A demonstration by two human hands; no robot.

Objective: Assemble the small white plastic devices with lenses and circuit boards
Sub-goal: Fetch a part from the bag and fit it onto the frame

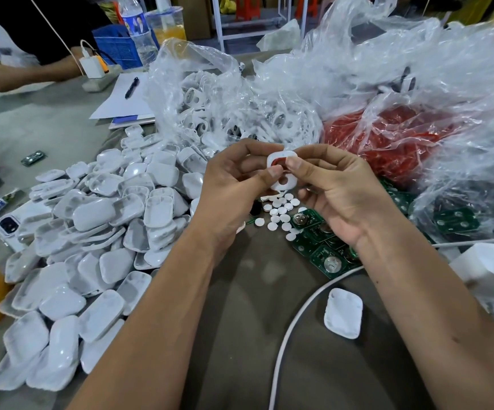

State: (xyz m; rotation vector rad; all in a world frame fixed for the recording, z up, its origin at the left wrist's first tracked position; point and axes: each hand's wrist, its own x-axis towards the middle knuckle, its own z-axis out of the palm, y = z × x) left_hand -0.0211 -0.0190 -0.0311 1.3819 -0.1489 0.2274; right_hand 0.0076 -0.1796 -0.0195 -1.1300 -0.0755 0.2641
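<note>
1. Both forearms reach up from the near edge; the left hand (233,176) and right hand (337,187) meet above the counter (239,291), each with fingers curled and thumb pinching one white shell (281,170) held between them.
2. That shell shows a round hole in its lower half and something red in its upper half, partly hidden by the thumbs.
3. Just below the hands lie small white discs (281,211), loose on the counter.
4. Green boards (325,255) lie beside the discs, under the right wrist.
5. One lone cover (343,313) lies near the right forearm, beside a white cable (287,332).
6. A large heap of covers (91,232) spreads left of the left arm.
7. Behind the hands, clear bags (239,108) hold more white shells, and a bag of red parts (387,143) sits to their right.
8. At far left, another person's arm (26,72) rests on the counter near a pen (131,87) on paper.
</note>
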